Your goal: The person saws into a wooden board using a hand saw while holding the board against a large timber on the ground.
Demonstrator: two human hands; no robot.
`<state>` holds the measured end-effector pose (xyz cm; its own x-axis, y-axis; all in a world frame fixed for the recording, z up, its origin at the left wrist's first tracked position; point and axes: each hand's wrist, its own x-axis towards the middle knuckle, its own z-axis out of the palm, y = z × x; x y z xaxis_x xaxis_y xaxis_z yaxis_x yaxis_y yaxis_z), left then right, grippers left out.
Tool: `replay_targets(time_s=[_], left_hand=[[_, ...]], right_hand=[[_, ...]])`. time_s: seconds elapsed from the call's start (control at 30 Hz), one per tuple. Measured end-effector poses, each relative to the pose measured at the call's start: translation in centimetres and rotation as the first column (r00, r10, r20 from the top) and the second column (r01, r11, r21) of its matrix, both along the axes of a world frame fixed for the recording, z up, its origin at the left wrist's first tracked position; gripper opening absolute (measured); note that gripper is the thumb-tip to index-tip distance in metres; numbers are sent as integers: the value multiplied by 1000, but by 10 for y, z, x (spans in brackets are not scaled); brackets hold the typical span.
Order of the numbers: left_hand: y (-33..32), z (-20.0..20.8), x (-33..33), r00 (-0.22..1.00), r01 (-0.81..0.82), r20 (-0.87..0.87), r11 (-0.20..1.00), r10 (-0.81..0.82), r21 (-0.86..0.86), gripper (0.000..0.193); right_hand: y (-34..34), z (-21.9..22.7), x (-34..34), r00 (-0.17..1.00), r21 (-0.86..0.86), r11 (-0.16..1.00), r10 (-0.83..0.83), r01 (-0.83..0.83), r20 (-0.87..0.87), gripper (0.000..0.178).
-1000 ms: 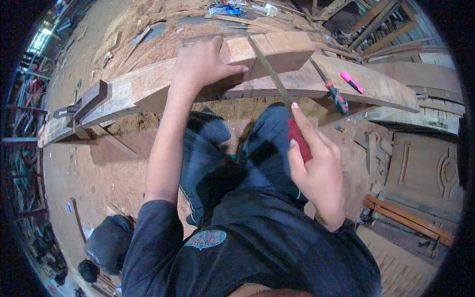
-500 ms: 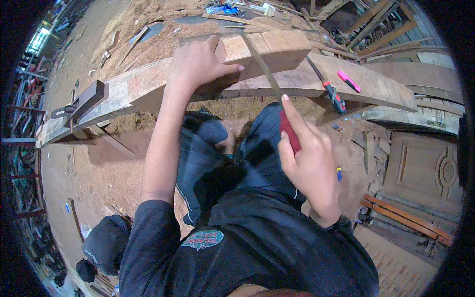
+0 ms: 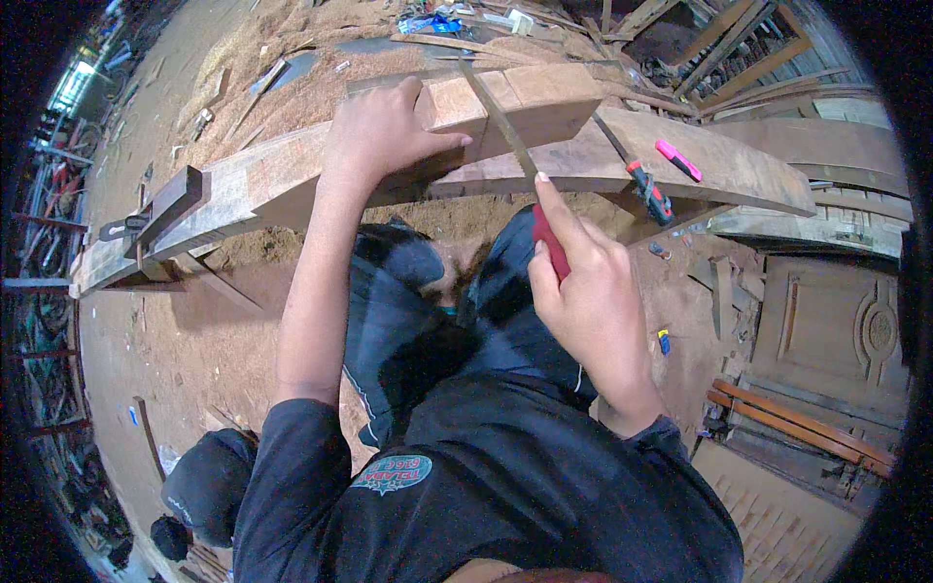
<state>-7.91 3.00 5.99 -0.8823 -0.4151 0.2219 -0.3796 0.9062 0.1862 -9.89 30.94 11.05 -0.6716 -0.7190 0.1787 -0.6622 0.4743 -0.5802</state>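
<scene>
A thick wooden block (image 3: 550,95) lies on a long wooden beam (image 3: 695,146). My left hand (image 3: 386,134) presses on its top left part, fingers over the far edge and thumb stretched to the right. My right hand (image 3: 591,282) is closed round the red handle of a long, narrow blade that looks like a handsaw (image 3: 505,124). Its index finger points along the blade. The blade runs slantwise over the block, right of my left thumb; its teeth cannot be made out. A pencil-like line crosses the block's top just right of the blade.
Right of the block, a red-and-black-handled tool (image 3: 649,192) and a pink marker (image 3: 678,160) lie on the beam. A wooden hand plane (image 3: 167,209) sits at its left end. Sawdust and scraps cover the ground beyond. A carved panel (image 3: 826,325) lies at the right.
My right hand and the saw have shifted slightly left and forward over the block. My left hand keeps its place on the block. The whole view has moved a little.
</scene>
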Motion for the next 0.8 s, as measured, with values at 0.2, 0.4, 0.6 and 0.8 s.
replay_targets(time_s=[0.2, 0.4, 0.6, 0.8], left_hand=[[-3, -4, 0, 1000, 8, -6, 1000, -8, -3, 89], [-1, -1, 1, 1000, 6, -13, 999, -7, -41, 89], [-2, -2, 2, 1000, 0, 3, 1000, 0, -14, 90], [-1, 1, 0, 1000, -15, 25, 1000, 15, -10, 92]], right_hand=[[20, 14, 12, 1000, 44, 999, 13, -13, 18, 61], [3, 0, 6, 999, 35, 999, -20, 21, -26, 61], [18, 8, 17, 1000, 28, 999, -18, 17, 25, 60], [-1, -1, 11, 999, 69, 997, -34, 36, -26, 60]])
